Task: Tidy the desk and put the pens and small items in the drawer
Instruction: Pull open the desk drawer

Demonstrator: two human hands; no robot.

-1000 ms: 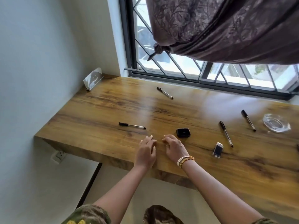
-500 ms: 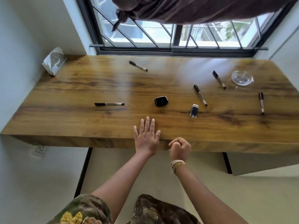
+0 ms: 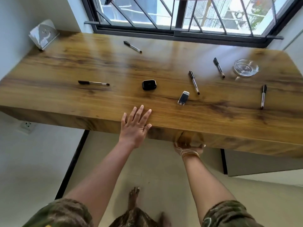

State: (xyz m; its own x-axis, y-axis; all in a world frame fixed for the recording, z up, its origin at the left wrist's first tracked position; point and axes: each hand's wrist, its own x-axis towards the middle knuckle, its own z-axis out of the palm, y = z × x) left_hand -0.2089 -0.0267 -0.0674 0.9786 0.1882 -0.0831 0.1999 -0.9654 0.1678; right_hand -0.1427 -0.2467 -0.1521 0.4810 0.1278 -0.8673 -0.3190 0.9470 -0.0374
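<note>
Several black-capped pens lie scattered on the wooden desk (image 3: 65, 99): one at the left (image 3: 93, 83), one at the back (image 3: 132, 47), one in the middle (image 3: 194, 82), two more at the right. A small black case (image 3: 148, 84) and a small black-and-clear item (image 3: 183, 98) sit near the middle. My left hand (image 3: 134, 125) lies flat and open on the desk's front edge. My right hand (image 3: 188, 149) hooks under the lower edge of the drawer front (image 3: 164, 135), fingers hidden beneath it.
A glass ashtray (image 3: 246, 68) stands at the back right, next to a pen (image 3: 218, 67). A clear stand (image 3: 43, 34) leans in the back left corner. A barred window runs behind the desk. A wall socket (image 3: 27, 126) sits below left, a grey cabinet (image 3: 262, 164) below right.
My view has tilted down and pulled back. My right hand dropped from the desktop to under the desk's front edge. My left hand slid back to the front edge and flattened.
</note>
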